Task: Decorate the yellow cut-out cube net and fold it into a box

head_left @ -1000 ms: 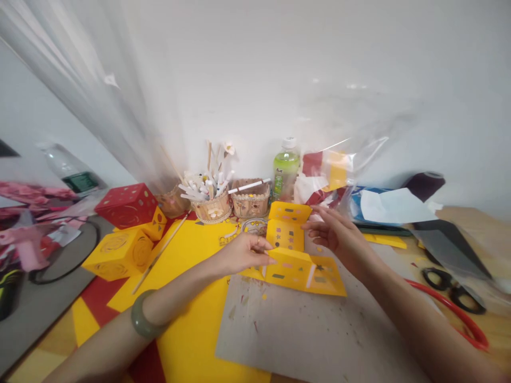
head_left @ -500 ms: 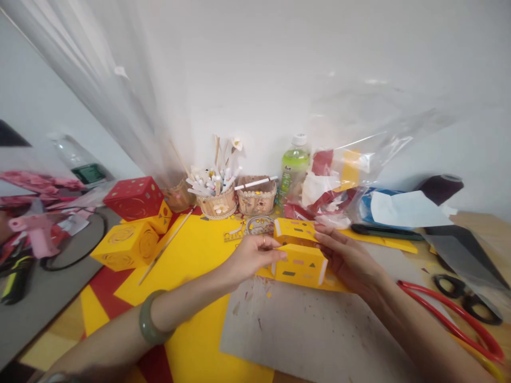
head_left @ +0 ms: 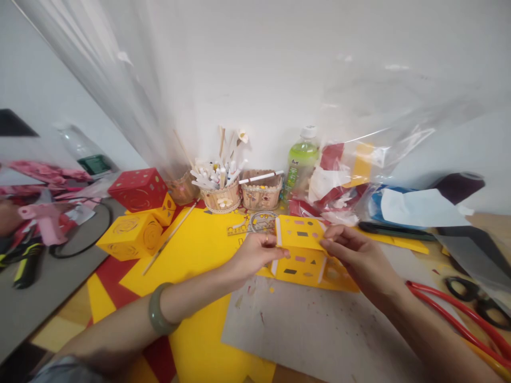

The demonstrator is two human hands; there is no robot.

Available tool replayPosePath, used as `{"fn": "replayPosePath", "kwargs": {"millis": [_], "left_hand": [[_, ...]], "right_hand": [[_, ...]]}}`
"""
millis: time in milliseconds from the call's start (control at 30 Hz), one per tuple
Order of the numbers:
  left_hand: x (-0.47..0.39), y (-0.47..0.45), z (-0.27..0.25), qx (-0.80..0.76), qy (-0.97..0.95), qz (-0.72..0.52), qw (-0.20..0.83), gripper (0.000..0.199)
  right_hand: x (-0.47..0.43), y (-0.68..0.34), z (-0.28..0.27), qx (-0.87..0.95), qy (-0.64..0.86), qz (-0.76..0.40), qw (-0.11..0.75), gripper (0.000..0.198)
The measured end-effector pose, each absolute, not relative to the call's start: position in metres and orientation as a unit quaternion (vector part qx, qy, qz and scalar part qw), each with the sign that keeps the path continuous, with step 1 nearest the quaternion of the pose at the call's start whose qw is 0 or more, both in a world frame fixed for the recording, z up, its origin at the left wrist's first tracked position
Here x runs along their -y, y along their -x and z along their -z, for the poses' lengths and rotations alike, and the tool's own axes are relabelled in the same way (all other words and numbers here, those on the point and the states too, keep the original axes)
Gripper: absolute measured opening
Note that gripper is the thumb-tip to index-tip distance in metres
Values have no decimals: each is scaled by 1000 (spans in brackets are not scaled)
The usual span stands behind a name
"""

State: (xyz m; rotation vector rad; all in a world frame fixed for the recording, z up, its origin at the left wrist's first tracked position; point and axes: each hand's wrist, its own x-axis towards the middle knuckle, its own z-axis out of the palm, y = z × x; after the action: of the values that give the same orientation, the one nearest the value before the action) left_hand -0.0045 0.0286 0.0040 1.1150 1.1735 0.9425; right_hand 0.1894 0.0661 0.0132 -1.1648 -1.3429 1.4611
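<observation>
Between my two hands is a folded yellow paper box, with small shapes cut through its sides and white strips along some edges. My left hand pinches its left edge between thumb and fingers; a ring and a green bangle show on that arm. At the upper right corner, my right hand is closed on the top panel with thumb and fingertips. The panel's right side lies partly behind those fingers. Under the box lies a grey board with paper scraps on it.
Yellow cube and red cube stand at left, near a pink glue gun. Behind are a basket of pens, another basket and a green bottle. Black-handled scissors and red-handled pliers lie right.
The top panel of the yellow paper box has swung down towards the front panel, narrowing the gap between them. My right hand has shifted its grip to the panel's corner. The view has moved slightly.
</observation>
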Motion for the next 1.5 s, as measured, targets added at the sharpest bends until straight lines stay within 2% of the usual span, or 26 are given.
{"fn": "replayPosePath", "kwargs": {"millis": [100, 267, 1100, 1500], "left_hand": [[-29, 6, -3, -451, -417, -418, 670, 22], [-30, 7, -2, -445, -397, -410, 690, 27], [-33, 9, 2, -464, -377, -411, 688, 30], [-31, 6, 4, -488, -344, -443, 668, 22]], "right_hand": [[-68, -191, -10, 541, 473, -568, 402, 26], [-69, -189, -7, 528, 447, -591, 414, 26], [-71, -191, -3, 559, 467, -554, 403, 27], [-69, -189, -5, 557, 476, -546, 407, 27]]}}
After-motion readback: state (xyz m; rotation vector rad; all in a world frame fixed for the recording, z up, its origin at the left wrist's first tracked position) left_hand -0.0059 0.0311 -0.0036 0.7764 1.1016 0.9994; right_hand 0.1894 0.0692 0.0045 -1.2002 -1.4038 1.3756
